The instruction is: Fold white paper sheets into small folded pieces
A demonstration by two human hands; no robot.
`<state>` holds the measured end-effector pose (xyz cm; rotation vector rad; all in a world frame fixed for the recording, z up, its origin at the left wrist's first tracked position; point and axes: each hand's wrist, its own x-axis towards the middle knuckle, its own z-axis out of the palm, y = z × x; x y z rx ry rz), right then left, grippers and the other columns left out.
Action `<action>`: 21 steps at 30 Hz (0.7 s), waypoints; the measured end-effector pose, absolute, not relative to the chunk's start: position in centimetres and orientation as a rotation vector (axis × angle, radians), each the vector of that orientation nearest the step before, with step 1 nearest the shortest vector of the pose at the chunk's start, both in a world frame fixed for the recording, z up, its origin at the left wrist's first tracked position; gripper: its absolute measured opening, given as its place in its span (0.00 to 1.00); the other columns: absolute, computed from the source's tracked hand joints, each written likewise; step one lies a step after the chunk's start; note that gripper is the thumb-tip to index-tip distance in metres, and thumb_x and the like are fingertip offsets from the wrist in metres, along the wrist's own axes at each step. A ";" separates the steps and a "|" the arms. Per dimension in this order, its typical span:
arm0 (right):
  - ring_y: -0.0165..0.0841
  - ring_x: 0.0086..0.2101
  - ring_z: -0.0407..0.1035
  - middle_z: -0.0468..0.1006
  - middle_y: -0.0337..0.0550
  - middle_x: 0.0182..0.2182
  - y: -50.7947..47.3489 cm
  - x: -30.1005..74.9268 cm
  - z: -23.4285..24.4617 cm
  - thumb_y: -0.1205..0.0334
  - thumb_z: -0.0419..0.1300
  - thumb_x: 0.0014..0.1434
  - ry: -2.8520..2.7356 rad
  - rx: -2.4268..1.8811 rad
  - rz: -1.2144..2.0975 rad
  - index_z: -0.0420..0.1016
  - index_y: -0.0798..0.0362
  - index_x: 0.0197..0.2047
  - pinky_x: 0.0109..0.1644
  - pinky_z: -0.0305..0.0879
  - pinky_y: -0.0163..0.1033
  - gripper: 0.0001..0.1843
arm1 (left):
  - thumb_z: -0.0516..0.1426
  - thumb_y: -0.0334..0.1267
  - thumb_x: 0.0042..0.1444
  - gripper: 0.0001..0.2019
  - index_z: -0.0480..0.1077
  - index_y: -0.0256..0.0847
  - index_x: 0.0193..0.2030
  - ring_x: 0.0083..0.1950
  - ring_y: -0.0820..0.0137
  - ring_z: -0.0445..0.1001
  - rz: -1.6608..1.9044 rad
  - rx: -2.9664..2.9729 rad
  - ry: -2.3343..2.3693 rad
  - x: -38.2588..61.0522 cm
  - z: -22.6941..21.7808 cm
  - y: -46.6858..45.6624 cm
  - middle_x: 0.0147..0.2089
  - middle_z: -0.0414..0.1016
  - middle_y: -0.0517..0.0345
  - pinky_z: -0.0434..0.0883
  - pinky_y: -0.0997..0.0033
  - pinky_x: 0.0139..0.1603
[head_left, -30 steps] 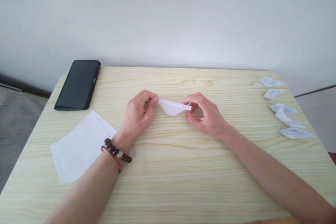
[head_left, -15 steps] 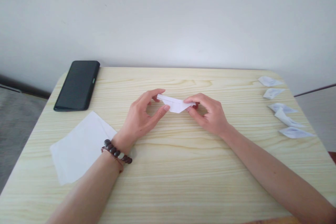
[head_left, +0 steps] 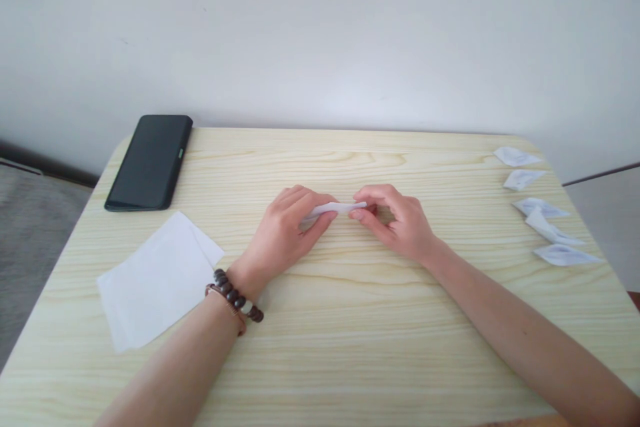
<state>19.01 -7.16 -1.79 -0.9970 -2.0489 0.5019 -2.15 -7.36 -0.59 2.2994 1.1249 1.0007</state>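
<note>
A narrow strip of folded white paper (head_left: 344, 208) is held just above the middle of the table, seen nearly edge-on. My left hand (head_left: 295, 223) grips its left part between thumb and fingers, which cover much of that end. At the right end, my right hand (head_left: 395, 217) pinches the paper between thumb and index finger. Dark beads circle my left wrist.
White paper sheets (head_left: 157, 283) lie at the left, beside my left forearm. Behind them a black phone (head_left: 150, 163) rests near the far left corner. Several folded white paper pieces (head_left: 550, 227) line the right edge of the wooden table (head_left: 350, 347). A pale wall rises behind.
My left hand has moved right and slightly nearer, closing further over the folded paper. The paper has turned from showing its flat face to a thin edge. My right hand has barely moved.
</note>
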 end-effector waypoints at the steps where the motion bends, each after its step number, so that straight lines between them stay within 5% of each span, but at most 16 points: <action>1: 0.26 0.26 0.73 0.78 0.34 0.28 -7.2 19.0 -1.8 0.62 0.60 0.61 -2.039 -0.989 0.508 0.66 0.49 0.45 0.30 0.68 0.30 0.10 | 0.56 0.34 0.60 0.06 0.71 0.39 0.43 0.40 0.68 0.73 1.008 2.286 1.156 -2.1 -0.6 -7.4 0.38 0.77 0.56 0.69 0.67 0.43; 13: 0.25 0.27 0.71 0.77 0.35 0.28 -7.3 18.9 -2.1 0.70 0.58 0.60 -2.186 -0.795 0.385 0.66 0.49 0.42 0.32 0.64 0.30 0.08 | 0.58 0.31 0.59 0.04 0.74 0.42 0.37 0.38 0.69 0.70 1.153 2.457 1.135 -2.4 -0.6 -7.2 0.36 0.73 0.56 0.69 0.67 0.40; 21: 0.23 0.22 0.68 0.75 0.32 0.25 -7.3 18.9 -2.2 0.64 0.59 0.60 -2.146 -0.882 0.346 0.65 0.49 0.41 0.30 0.64 0.29 0.06 | 0.56 0.28 0.60 0.05 0.70 0.40 0.41 0.41 0.69 0.74 1.117 2.490 1.001 -2.4 -0.7 -7.2 0.40 0.78 0.56 0.70 0.66 0.45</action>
